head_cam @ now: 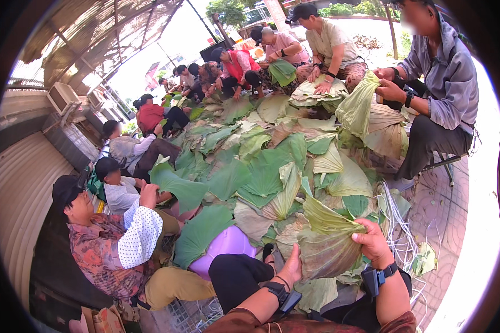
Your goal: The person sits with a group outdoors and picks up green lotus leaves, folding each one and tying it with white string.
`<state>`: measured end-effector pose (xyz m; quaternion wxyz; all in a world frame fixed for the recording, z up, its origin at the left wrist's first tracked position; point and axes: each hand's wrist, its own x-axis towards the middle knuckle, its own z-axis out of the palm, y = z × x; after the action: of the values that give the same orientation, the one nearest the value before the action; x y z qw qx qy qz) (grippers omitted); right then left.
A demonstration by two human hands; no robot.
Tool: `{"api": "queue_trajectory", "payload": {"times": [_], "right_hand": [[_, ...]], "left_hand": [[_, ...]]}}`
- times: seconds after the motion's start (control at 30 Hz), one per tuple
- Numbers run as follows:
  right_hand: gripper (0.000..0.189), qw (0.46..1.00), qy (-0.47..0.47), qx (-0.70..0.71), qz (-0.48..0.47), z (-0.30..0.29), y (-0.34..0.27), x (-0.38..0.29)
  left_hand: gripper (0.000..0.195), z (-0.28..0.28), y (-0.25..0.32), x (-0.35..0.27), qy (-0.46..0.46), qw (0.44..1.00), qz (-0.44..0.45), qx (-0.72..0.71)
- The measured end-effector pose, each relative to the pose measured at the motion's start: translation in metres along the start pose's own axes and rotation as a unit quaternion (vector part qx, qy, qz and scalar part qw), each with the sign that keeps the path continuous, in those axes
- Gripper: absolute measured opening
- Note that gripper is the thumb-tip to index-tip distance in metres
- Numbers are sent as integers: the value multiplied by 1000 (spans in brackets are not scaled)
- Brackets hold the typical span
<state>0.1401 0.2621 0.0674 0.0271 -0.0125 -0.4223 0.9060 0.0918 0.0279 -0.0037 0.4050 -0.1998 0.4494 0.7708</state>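
A large lotus leaf (pixel 329 245), green above and brownish below, is spread between my hands. My right hand (pixel 374 240) pinches its gathered, pleated part, thumb on top. At the leaf's left edge, my left hand (pixel 291 266) holds it from the side, with its fingers partly hidden behind the leaf. Beneath and beyond lies a broad heap of lotus leaves (pixel 262 177), some fresh green, others dried and pale brown. Another faded leaf (pixel 316 293) rests below the held one, between my legs.
To the left, a person (pixel 104 245) sits by a purple plastic basin (pixel 225 249) partly covered by a green leaf. At right, a seated person (pixel 437 83) holds a folded leaf. White strips (pixel 396 227) trail over the paving (pixel 446 208). Several more people line the heap.
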Motion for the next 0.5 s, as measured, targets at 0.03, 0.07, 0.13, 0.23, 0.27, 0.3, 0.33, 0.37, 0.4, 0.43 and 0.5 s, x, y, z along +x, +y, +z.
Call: {"api": "queue_trajectory", "payload": {"times": [0.03, 0.07, 0.13, 0.23, 0.27, 0.3, 0.33, 0.37, 0.4, 0.43, 0.5], "right_hand": [[32, 1000, -9, 6, 6, 1, -1, 0], [33, 1000, 3, 17, 5, 0, 0, -1], [34, 999, 21, 39, -7, -1, -6, 0], [34, 997, 36, 57, -32, -10, -11, 9], [32, 996, 48, 61, -39, -8, -13, 13], [32, 996, 55, 53, -46, -7, -16, 16], [33, 996, 52, 60, -47, -10, -16, 18], [33, 995, 57, 65, -48, -10, -18, 21], [33, 995, 63, 61, -50, -11, -18, 24], [32, 995, 63, 56, -54, -13, -18, 26], [33, 994, 69, 56, -55, -13, -21, 26]], "left_hand": [[82, -5, 2, 3, -65, 998, -10, -16], [79, -8, 0, 4, -81, 995, -27, -41], [76, -9, 6, 7, -95, 992, -54, -62], [56, -18, 9, 18, -114, 989, -24, -96], [49, -18, 17, 15, -99, 991, 13, -88], [41, -17, 25, 11, -84, 992, 49, -78], [36, -11, 36, 3, -52, 992, 101, -53], [33, -8, 47, -2, -44, 989, 139, -38], [32, -1, 55, -8, -17, 981, 193, -8], [31, 1, 63, -11, -19, 976, 215, 8], [31, -2, 70, -9, 15, 960, 275, 48]]}}
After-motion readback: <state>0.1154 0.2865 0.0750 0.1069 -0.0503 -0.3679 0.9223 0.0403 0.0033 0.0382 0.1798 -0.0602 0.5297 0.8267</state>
